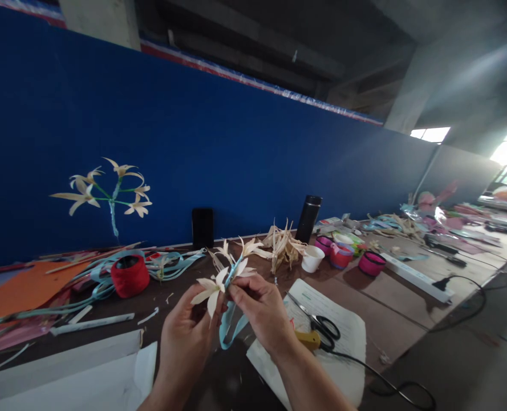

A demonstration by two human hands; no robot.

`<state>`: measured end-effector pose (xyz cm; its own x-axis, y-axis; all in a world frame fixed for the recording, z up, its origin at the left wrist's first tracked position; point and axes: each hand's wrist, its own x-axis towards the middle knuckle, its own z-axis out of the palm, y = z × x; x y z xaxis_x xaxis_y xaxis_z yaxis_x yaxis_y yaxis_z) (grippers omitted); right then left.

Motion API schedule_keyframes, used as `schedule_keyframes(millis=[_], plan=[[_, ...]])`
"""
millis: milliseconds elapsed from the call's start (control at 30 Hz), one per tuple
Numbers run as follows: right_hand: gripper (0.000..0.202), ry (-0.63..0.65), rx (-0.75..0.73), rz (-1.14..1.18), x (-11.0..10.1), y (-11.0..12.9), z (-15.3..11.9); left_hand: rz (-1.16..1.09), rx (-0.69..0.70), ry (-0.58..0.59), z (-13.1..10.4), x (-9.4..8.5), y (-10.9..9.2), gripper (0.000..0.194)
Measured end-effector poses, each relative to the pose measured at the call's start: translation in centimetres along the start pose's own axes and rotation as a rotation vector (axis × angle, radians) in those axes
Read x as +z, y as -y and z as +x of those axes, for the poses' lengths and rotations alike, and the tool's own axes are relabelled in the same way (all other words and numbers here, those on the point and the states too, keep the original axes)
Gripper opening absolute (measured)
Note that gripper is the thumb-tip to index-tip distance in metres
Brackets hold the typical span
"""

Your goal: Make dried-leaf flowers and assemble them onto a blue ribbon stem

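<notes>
A spray of cream artificial flowers (213,290) is held up over the brown table between my two hands. My left hand (191,317) has its fingers closed on the lower left side, beside a large bloom. My right hand (259,302) pinches the stem, which is wrapped in light blue ribbon (232,271). A loose loop of that ribbon hangs beneath the fingers. Behind the spray lies a pile of dried cream petals (282,246). A finished-looking flower stem (113,200) stands upright against the blue partition at the left.
Black-handled scissors (321,326) and a yellow-handled corded tool (308,340) lie on papers at the right. A red roll (129,276), white cup (312,259), black bottle (308,219), pink rolls (372,263) and a power strip (418,278) surround the hands. A white box (82,371) sits front left.
</notes>
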<state>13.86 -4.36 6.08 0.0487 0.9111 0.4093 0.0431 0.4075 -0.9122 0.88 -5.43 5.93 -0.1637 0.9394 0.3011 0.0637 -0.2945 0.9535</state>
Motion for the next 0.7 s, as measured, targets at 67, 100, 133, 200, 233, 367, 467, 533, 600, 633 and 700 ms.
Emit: schedule_keyframes(millis=[67, 100, 133, 200, 233, 367, 467, 533, 600, 633, 700], plan=[[0.012, -0.003, -0.002, 0.002, -0.04, -0.10, 0.03, -0.001, 0.016, 0.034, -0.07, -0.06, 0.44, 0.026], [0.011, -0.002, -0.002, 0.000, -0.08, -0.16, 0.05, -0.005, 0.027, 0.042, -0.06, -0.08, 0.66, 0.025], [0.011, 0.001, -0.006, -0.005, -0.12, -0.22, 0.06, -0.008, 0.039, 0.043, -0.04, -0.10, 0.85, 0.025], [0.010, 0.007, -0.013, -0.021, -0.19, -0.29, 0.05, 0.015, 0.071, 0.023, 0.06, -0.15, 1.06, 0.023], [0.010, 0.010, -0.013, -0.029, -0.20, -0.30, 0.02, 0.047, 0.096, 0.002, 0.11, -0.18, 1.07, 0.022], [0.012, 0.048, 0.011, -0.036, -0.15, -0.26, -0.16, 0.190, 0.190, -0.108, 0.23, -0.35, 0.63, 0.018], [0.015, 0.074, 0.018, -0.033, -0.06, -0.32, -0.21, 0.204, 0.185, -0.125, 0.33, -0.40, 0.30, 0.019], [0.016, 0.080, 0.025, -0.022, -0.04, -0.39, -0.21, 0.159, 0.149, -0.114, 0.47, -0.35, 0.18, 0.019], [0.016, 0.085, 0.034, -0.003, -0.06, -0.39, -0.19, 0.079, 0.105, -0.101, 0.63, -0.26, 0.12, 0.020], [0.016, 0.087, 0.038, 0.007, -0.08, -0.34, -0.18, 0.038, 0.085, -0.089, 0.71, -0.21, 0.12, 0.021], [0.014, 0.091, 0.040, 0.038, -0.10, -0.13, -0.15, -0.026, 0.066, -0.063, 0.80, -0.12, 0.18, 0.022]])
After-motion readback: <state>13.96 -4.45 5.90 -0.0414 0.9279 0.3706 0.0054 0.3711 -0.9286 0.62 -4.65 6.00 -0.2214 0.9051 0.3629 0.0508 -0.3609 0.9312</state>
